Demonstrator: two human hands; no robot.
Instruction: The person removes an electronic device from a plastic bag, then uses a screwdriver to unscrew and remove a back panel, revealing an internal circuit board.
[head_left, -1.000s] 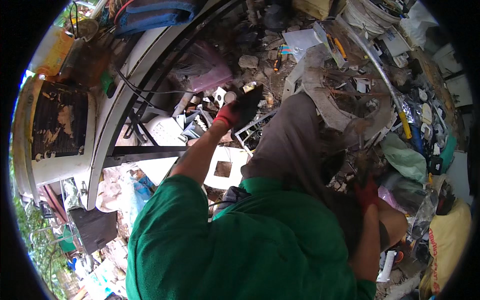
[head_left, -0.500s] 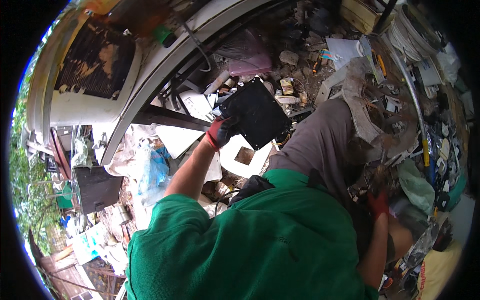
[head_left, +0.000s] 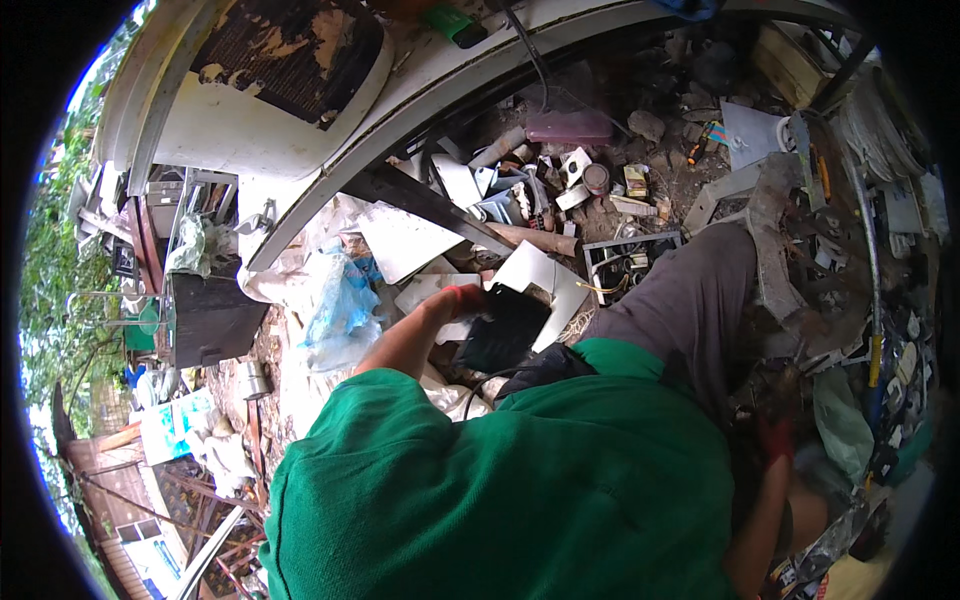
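Note:
My left hand [head_left: 452, 300], in a red glove, grips a flat black panel [head_left: 505, 332] by its left edge and holds it low, just in front of my green shirt [head_left: 520, 480]. A white plastic sheet [head_left: 545, 280] lies right behind the panel. My grey-trousered leg [head_left: 690, 300] stretches out to the right. My right hand [head_left: 775, 438], also in a red glove, is down at the lower right among dark scrap. Whether it grips anything is hidden.
A big curved white casing with peeling dark patches [head_left: 280, 110] fills the upper left. Around me lie white plastic shards [head_left: 400, 240], a blue plastic bag [head_left: 340, 300], a black box [head_left: 210, 320], a small metal frame with wires [head_left: 625, 262] and a pink container [head_left: 570, 128].
My left hand has drawn the black panel down from the scrap pile toward my chest. The view has swung left, showing more of the white casing. My right hand stays low at the right.

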